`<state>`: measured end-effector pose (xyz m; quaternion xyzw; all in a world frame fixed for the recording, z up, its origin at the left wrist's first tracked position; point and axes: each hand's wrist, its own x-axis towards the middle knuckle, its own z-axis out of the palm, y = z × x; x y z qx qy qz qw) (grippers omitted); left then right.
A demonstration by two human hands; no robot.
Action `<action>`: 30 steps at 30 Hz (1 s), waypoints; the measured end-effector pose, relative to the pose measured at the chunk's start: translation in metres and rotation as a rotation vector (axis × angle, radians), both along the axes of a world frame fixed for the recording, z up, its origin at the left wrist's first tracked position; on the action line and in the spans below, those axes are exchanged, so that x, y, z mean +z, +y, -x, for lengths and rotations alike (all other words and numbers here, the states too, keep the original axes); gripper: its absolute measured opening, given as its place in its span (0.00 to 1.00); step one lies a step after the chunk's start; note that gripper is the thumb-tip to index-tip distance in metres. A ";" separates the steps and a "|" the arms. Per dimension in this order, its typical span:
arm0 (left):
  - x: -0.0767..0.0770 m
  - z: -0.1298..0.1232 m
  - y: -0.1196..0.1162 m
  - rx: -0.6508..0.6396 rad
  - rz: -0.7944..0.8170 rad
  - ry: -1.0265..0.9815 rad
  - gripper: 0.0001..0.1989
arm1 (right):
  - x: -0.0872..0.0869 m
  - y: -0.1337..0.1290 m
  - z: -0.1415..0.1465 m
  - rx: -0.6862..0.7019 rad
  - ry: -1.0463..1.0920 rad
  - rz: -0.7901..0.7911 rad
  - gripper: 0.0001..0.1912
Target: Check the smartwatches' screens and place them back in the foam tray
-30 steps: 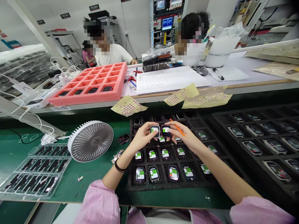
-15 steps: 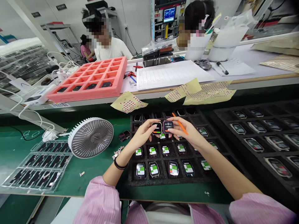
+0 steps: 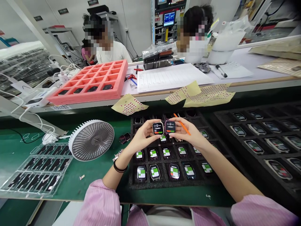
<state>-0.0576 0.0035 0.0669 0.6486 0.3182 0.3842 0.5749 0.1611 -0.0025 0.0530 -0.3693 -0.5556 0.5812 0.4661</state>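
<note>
Silver-rimmed watch [image 3: 157,128] and purple-rimmed watch [image 3: 170,127], side by side above a black foam tray [image 3: 164,184].
Left hand [image 3: 145,135] has the silver one, right hand [image 3: 194,132] the purple; inner edges touch or nearly so, screens facing the camera. Each grip is closed to its watch's width, thumb along the lower edge; an orange stick [image 3: 182,125] slants across the right fingers.

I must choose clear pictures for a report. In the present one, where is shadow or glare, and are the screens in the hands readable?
All in the head view: deep shade under the shelf edge and at the top right corner; pale glints on the plastic wrap at left; both held watches lit, colour strips visible, but the small lettering hard to read.
</note>
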 end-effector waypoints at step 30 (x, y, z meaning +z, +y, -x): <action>-0.005 -0.006 0.004 0.124 0.004 0.050 0.18 | -0.005 0.001 0.010 -0.128 -0.055 0.014 0.18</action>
